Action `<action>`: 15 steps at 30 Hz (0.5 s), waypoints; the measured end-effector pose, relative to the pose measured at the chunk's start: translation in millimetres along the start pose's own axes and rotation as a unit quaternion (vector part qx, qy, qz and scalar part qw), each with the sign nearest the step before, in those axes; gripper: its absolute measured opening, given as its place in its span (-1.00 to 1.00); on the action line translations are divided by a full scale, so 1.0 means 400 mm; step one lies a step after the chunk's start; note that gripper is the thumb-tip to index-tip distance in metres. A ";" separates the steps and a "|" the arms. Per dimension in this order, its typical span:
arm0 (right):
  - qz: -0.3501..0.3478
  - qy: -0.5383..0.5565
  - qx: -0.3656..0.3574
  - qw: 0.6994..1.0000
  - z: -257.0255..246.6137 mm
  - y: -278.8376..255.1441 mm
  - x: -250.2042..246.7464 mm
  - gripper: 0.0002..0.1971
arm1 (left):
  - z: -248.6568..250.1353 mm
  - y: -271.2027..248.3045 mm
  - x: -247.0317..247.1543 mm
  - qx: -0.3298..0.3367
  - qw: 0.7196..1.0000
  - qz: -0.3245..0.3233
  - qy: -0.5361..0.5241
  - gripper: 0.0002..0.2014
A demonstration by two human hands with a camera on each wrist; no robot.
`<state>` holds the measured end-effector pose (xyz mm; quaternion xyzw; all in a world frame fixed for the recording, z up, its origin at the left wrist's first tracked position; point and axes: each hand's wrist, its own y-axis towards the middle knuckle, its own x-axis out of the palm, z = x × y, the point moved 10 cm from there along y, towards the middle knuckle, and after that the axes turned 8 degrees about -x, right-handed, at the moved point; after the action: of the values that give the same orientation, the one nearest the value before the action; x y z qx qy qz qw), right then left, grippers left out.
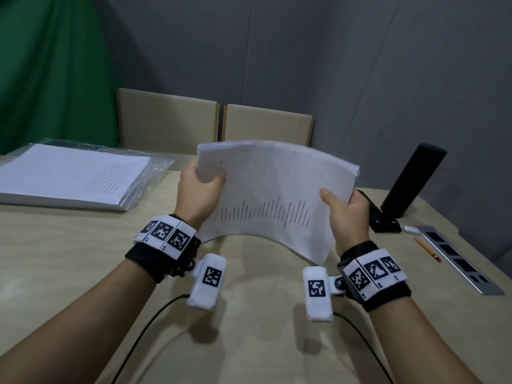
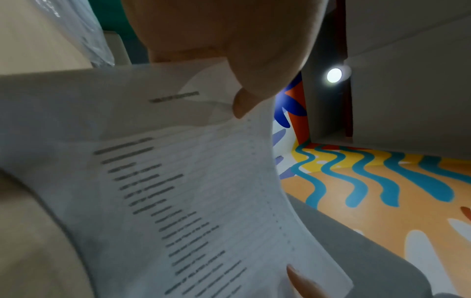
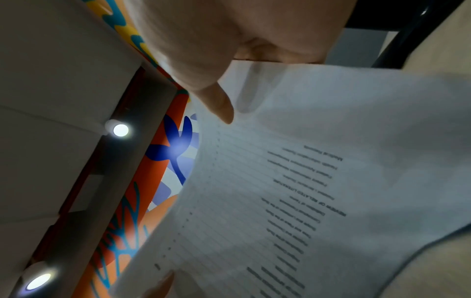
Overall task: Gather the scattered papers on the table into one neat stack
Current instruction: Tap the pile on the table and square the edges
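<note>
A sheaf of printed papers [image 1: 273, 195] is held up above the table [image 1: 83, 259], between the two hands, its middle bowed upward in an arch. Its near edge hangs just over the tabletop; whether it touches the wood cannot be told. The top sheet carries a column of short text lines, blurred in every view.

The left hand [image 1: 198, 191] grips the sheaf's left edge: the thumb lies curled over the top sheet and the fingers go behind the paper, out of sight. In the left wrist view the same thumb [image 2: 239, 104] presses on the printed page [image 2: 178, 191]. The right hand [image 1: 346, 214] grips the right edge in the same way, thumb on top and fingers tucked underneath; the right wrist view shows its thumb [image 3: 219, 104] bearing on the page [image 3: 318, 181], with a finger's shadow showing through the sheet beside it.

Both wrists wear black bands with white marker blocks, and a small white camera unit with a cable hangs below each.

Well to the left, at the far side of the table, a second flat pile of paper [image 1: 69, 177] lies on a clear plastic wrapper [image 1: 155, 167]. On the right stand a tall black cylinder [image 1: 412, 178] and a black bracket [image 1: 383, 221]; nearer lie a white eraser [image 1: 412, 230], a pencil [image 1: 426, 249] and a grey metal strip with dark cut-outs [image 1: 460, 263]. Two beige chair backs [image 1: 216, 123] stand beyond the table, before a grey wall and a green curtain [image 1: 47, 67].
</note>
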<state>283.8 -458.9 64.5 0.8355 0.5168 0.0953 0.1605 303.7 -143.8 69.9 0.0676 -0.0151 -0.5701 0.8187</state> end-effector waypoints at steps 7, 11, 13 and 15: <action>-0.012 -0.002 -0.016 1.000 -0.022 0.004 -0.001 -0.89 | 0.014 -0.002 0.016 0.007 0.999 -0.033 -0.009 -0.82; -0.010 0.010 -0.051 0.999 -0.074 0.024 -0.010 -0.91 | 0.050 0.005 0.003 0.024 0.999 -0.027 -0.025 -0.82; -0.016 0.004 -0.038 0.999 -0.056 0.015 -0.010 -0.88 | 0.034 0.004 -0.002 0.015 0.999 -0.026 -0.022 -0.77; -0.015 -0.001 -0.005 1.000 -0.013 -0.003 -0.012 -0.84 | 0.000 0.000 -0.004 -0.005 1.000 -0.028 -0.012 -0.72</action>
<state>279.1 -461.7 68.8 0.8269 0.5286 0.0951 0.1666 302.9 -142.1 69.8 0.0575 -0.0204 -0.5939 0.8023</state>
